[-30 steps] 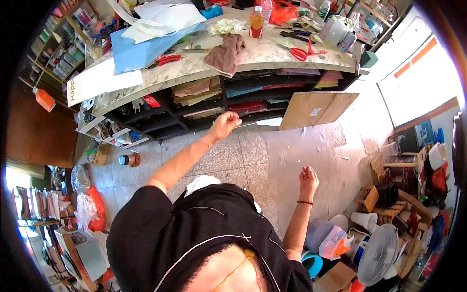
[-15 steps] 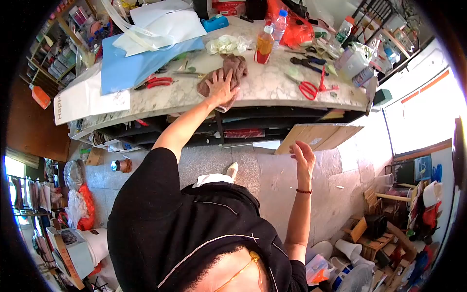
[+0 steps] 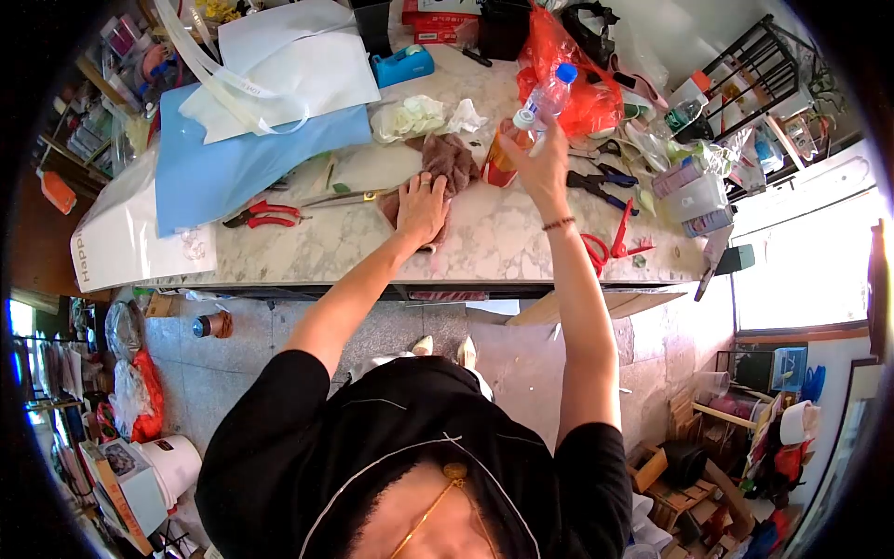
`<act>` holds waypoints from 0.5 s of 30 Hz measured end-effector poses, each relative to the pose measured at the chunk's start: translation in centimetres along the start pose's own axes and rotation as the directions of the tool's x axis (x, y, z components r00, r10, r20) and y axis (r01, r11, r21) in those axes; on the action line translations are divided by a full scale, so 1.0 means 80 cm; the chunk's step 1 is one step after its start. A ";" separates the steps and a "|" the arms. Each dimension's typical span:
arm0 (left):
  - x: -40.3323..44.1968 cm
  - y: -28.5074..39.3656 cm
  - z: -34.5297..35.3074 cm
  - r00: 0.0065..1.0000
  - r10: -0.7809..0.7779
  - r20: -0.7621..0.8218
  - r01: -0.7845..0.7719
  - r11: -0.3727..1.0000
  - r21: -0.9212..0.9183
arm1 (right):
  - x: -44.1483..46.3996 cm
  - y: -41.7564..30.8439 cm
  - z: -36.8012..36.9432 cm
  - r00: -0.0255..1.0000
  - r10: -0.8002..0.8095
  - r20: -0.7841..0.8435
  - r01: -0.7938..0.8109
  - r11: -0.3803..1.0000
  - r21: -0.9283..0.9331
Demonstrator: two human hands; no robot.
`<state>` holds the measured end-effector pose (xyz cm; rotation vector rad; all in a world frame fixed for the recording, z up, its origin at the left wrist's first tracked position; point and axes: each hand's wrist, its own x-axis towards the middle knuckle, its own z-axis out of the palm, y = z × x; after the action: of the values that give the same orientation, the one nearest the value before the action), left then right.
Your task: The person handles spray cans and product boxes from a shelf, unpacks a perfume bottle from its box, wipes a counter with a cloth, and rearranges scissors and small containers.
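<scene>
My left hand (image 3: 424, 211) lies flat on a crumpled brown cloth (image 3: 450, 166) on the marble-patterned worktop, fingers stretched out. My right hand (image 3: 544, 168) is raised at two plastic bottles, thumb and fingers apart. One bottle of orange-red drink (image 3: 498, 166) has a white cap; its right side is partly covered by my thumb. Behind my fingers stands a clear bottle with a blue cap (image 3: 556, 88). Whether my right hand touches either bottle I cannot tell. Left of the cloth lie red-handled pruning shears (image 3: 265, 215).
Blue sheet (image 3: 270, 154) and white paper cover the worktop's left. Toward the back are a blue tape dispenser (image 3: 402, 65), pale crumpled petals (image 3: 410, 118) and a red plastic bag (image 3: 582, 102). Pliers (image 3: 601, 182) and red scissors (image 3: 610, 247) lie at right. Cardboard (image 3: 596, 306) leans below the edge.
My right hand has swung up from beside my body to the bottles. My left hand remains on the cloth. The view has shifted closer over the worktop, and both shoes now show.
</scene>
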<state>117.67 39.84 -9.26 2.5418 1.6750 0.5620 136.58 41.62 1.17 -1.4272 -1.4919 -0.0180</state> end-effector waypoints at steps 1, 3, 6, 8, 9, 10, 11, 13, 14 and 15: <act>0.001 0.000 -0.001 1.000 -0.023 0.008 0.023 1.000 -0.016 | 0.008 0.005 0.015 0.999 -0.022 0.048 0.022 1.000 0.003; 0.000 0.001 0.003 0.998 -0.057 -0.022 0.057 0.998 -0.008 | 0.015 0.019 0.037 0.996 -0.084 0.041 0.083 0.996 0.031; 0.004 0.000 0.009 0.989 -0.119 -0.088 0.120 0.993 0.006 | 0.028 0.036 0.050 0.991 -0.133 -0.003 0.133 0.987 0.089; 0.005 -0.001 0.012 0.972 -0.183 -0.145 0.189 0.981 0.032 | 0.034 0.041 0.043 0.976 -0.207 0.062 0.199 0.974 0.111; 0.008 0.001 0.011 0.967 -0.214 -0.138 0.221 0.974 0.043 | 0.038 0.048 0.035 0.982 -0.163 0.092 0.149 0.978 0.144; 0.011 0.002 0.011 0.965 -0.221 -0.144 0.229 0.972 0.046 | 0.043 0.053 0.024 0.981 -0.170 0.093 0.155 0.976 0.151; 0.014 0.001 0.011 0.960 -0.236 -0.149 0.245 0.968 0.046 | 0.049 0.059 0.012 0.992 -0.023 0.124 -0.015 0.954 0.300; 0.020 -0.001 0.015 0.952 -0.264 -0.158 0.275 0.960 0.052 | 0.063 0.058 -0.018 0.975 0.144 0.169 -0.204 0.882 0.425; 0.025 -0.002 0.019 0.940 -0.281 -0.195 0.296 0.954 0.053 | 0.072 0.058 -0.033 0.973 0.171 0.157 -0.223 0.882 0.415; 0.029 -0.003 0.022 0.926 -0.298 -0.231 0.317 0.947 0.053 | 0.080 0.072 -0.037 0.993 0.098 0.064 -0.111 0.958 0.266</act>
<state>118.86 42.26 -10.34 2.2680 2.1668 0.7800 144.22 46.15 3.26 -1.2899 -1.3974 0.2782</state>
